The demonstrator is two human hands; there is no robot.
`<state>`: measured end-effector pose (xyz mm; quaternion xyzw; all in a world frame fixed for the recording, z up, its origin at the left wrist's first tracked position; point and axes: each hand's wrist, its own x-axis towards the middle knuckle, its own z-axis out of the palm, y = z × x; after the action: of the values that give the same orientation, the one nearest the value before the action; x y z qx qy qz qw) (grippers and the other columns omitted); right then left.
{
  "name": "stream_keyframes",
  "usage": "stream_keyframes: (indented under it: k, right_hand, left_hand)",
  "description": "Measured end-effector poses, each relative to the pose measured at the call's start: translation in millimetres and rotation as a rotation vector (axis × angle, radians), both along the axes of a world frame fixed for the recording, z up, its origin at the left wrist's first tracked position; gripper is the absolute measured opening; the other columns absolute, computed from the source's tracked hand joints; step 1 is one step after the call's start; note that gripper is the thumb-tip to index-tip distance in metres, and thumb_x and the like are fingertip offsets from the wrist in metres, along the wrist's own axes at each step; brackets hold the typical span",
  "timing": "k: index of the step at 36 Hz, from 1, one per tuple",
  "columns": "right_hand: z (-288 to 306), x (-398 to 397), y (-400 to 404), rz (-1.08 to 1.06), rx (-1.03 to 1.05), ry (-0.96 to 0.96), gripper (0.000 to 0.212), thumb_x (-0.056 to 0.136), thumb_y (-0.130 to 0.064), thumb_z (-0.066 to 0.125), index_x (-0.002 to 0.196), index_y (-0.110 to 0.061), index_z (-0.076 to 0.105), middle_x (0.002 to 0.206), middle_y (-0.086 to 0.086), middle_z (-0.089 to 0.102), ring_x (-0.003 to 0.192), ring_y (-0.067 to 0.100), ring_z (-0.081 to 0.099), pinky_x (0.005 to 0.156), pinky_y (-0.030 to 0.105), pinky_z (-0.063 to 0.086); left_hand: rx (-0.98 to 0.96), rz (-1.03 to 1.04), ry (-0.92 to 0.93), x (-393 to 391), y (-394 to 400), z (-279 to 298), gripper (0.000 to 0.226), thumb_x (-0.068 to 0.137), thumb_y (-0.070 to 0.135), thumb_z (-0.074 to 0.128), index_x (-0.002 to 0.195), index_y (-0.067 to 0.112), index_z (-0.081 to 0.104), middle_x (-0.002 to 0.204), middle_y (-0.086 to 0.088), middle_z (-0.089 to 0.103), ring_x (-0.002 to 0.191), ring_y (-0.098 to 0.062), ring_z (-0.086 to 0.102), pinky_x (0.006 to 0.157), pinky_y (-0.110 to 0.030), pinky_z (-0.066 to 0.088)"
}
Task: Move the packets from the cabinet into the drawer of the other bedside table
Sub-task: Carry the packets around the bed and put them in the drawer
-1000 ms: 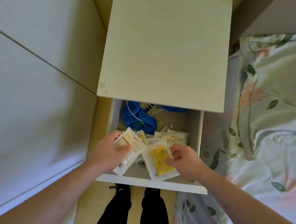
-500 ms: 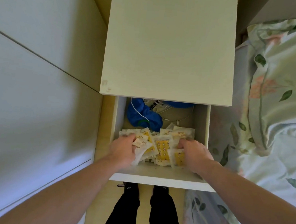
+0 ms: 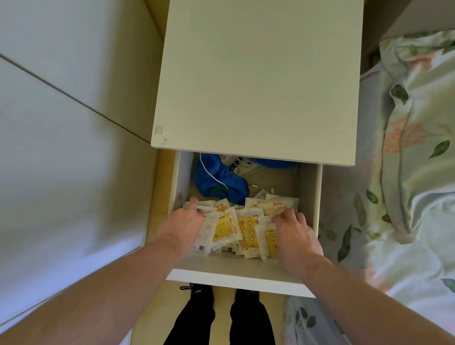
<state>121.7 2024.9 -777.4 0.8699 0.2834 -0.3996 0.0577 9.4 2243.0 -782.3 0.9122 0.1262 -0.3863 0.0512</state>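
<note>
White drawer (image 3: pixel 238 280) stands pulled open below the bench (image 3: pixel 260 69) top. Packets (image 3: pixel 246 227) lie heaped in its front half, before a blue cloth (image 3: pixel 220 178) and cables (image 3: pixel 270 180). Both forearms reach in, palms down. Left hand (image 3: pixel 185 222) rests on the heap's left edge, fingers curled over packets. Right hand (image 3: pixel 296 236) presses the right edge, fingers spread and bent. Neither hand lifts a packet.

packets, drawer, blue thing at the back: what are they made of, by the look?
Packets: likely thin plastic film, clear to whitish with yellow printed fronts; the edges look sealed and slightly glossy. Drawer: looks like white laminated board, matte, with flat panels and square edges; the core is not visible. Blue thing: seems soft, crumpled fabric or thin nonwoven; cannot tell which.
</note>
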Motion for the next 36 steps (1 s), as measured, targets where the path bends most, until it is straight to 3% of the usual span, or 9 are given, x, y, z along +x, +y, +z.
stream_keyframes:
  k: [8, 14, 19, 25, 30, 36]
  right_hand:
    - [14, -1, -1, -0.064, 0.047, 0.051, 0.077, 0.086, -0.008, 0.068, 0.154, -0.025, 0.034, 0.154, 0.003, 0.032, 0.136, 0.025, 0.034, 0.113, 0.038, 0.040]
    - [51, 0, -8, -0.396, 0.158, 0.145, 0.066, 0.091, -0.012, 0.061, 0.152, -0.025, 0.038, 0.153, -0.001, 0.034, 0.141, 0.022, 0.031, 0.117, 0.040, 0.038]
    - [108, -12, -28, -0.513, 0.192, 0.151, 0.062, 0.093, -0.005, 0.053, 0.151, -0.024, 0.040, 0.151, -0.003, 0.036, 0.137, 0.023, 0.035, 0.116, 0.035, 0.034]
    - [204, -36, -55, -0.601, 0.251, 0.141, 0.059, 0.095, -0.008, 0.050, 0.150, -0.026, 0.042, 0.152, -0.005, 0.037, 0.140, 0.020, 0.036, 0.117, 0.033, 0.032]
    - [285, -56, -70, -0.728, 0.353, 0.074, 0.053, 0.094, -0.015, 0.058, 0.144, -0.029, 0.049, 0.147, -0.008, 0.043, 0.132, 0.015, 0.047, 0.110, 0.033, 0.042]
    - [354, -95, -87, -0.907, 0.517, 0.011, 0.041, 0.093, -0.027, 0.061, 0.132, -0.039, 0.056, 0.136, -0.017, 0.049, 0.120, 0.004, 0.056, 0.106, 0.034, 0.051]
  left_hand:
    - [0.043, 0.017, 0.001, -1, -3, 5, 0.057, 0.085, 0.008, 0.075, 0.136, 0.005, 0.051, 0.140, -0.011, 0.037, 0.088, -0.018, 0.066, 0.075, -0.028, 0.060]
    - [-0.027, 0.145, -0.016, -1, -6, 35, 0.051, 0.082, 0.010, 0.076, 0.129, 0.010, 0.057, 0.138, -0.006, 0.039, 0.094, -0.020, 0.066, 0.080, -0.029, 0.059]
    - [-0.076, 0.187, -0.068, -7, -13, 101, 0.046, 0.089, 0.015, 0.067, 0.133, 0.016, 0.057, 0.148, -0.002, 0.036, 0.087, -0.018, 0.066, 0.071, -0.026, 0.059]
    - [-0.176, 0.205, -0.107, -18, -33, 214, 0.049, 0.096, 0.023, 0.058, 0.145, 0.024, 0.048, 0.155, 0.009, 0.031, 0.097, -0.010, 0.063, 0.074, -0.019, 0.055]
    - [-0.289, 0.173, -0.182, -21, -55, 309, 0.041, 0.100, 0.035, 0.055, 0.140, 0.028, 0.051, 0.147, 0.013, 0.039, 0.086, -0.004, 0.063, 0.073, -0.020, 0.057]
    - [-0.394, -0.026, -0.225, -20, -74, 373, 0.044, 0.099, 0.041, 0.056, 0.141, 0.029, 0.050, 0.147, 0.015, 0.038, 0.099, -0.002, 0.057, 0.078, -0.017, 0.050]
